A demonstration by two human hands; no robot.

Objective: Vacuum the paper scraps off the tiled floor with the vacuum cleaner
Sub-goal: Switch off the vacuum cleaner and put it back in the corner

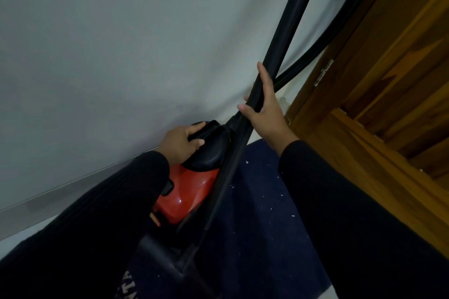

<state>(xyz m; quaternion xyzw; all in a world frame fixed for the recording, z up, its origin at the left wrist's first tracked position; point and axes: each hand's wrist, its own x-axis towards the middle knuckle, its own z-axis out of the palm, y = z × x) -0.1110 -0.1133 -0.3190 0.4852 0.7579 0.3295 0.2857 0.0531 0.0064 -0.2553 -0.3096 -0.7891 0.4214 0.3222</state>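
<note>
A red and black vacuum cleaner (192,192) stands against the pale wall, low in the head view. My left hand (181,144) grips the black handle (209,138) on top of it. My right hand (263,107) is wrapped around the long black wand (289,19), which rises steeply to the top edge. A ribbed black hose (313,52) curves behind the wand toward the upper right. Small white paper scraps (292,216) are scattered over a dark blue mat (255,226) beside the vacuum. The wand's floor head is hidden.
A grey-white wall (121,43) with a skirting strip fills the left. A wooden door and frame (388,80) with a metal hinge (324,73) stand at the right. A strip of pale floor (21,240) shows at lower left.
</note>
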